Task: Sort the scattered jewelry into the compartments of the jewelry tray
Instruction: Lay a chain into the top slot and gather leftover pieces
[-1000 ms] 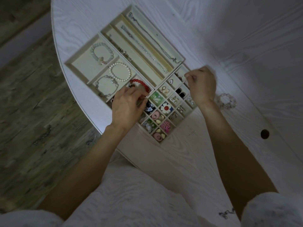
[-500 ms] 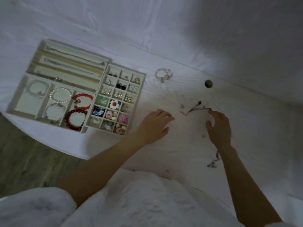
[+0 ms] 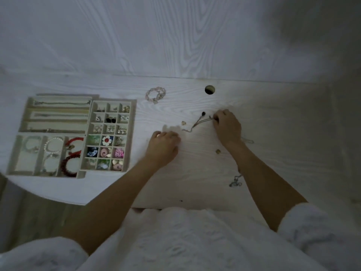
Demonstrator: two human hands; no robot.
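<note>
The beige jewelry tray [image 3: 88,133] lies at the left of the white table, with chains, bracelets and small pieces in its compartments. My right hand [image 3: 227,127] pinches one end of a thin brown cord necklace [image 3: 199,122] that lies on the table right of the tray. My left hand [image 3: 163,146] rests knuckles-up on the table with curled fingers; nothing shows in it. A pale bead bracelet [image 3: 155,94] lies beyond the hands. Two small gold pieces, one [image 3: 183,123] near the cord and one [image 3: 218,151] by my right wrist, lie loose. A silver chain [image 3: 235,181] lies near the front edge.
A round cable hole [image 3: 209,89] is in the tabletop behind the necklace. The table's curved edge [image 3: 48,196] runs below the tray, with wooden floor beyond. A thin chain loop [image 3: 249,141] shows just right of my right wrist.
Both hands left the tray and the view swung right. My right hand reached forward and took hold of the cord necklace; my left hand curled up on the table.
</note>
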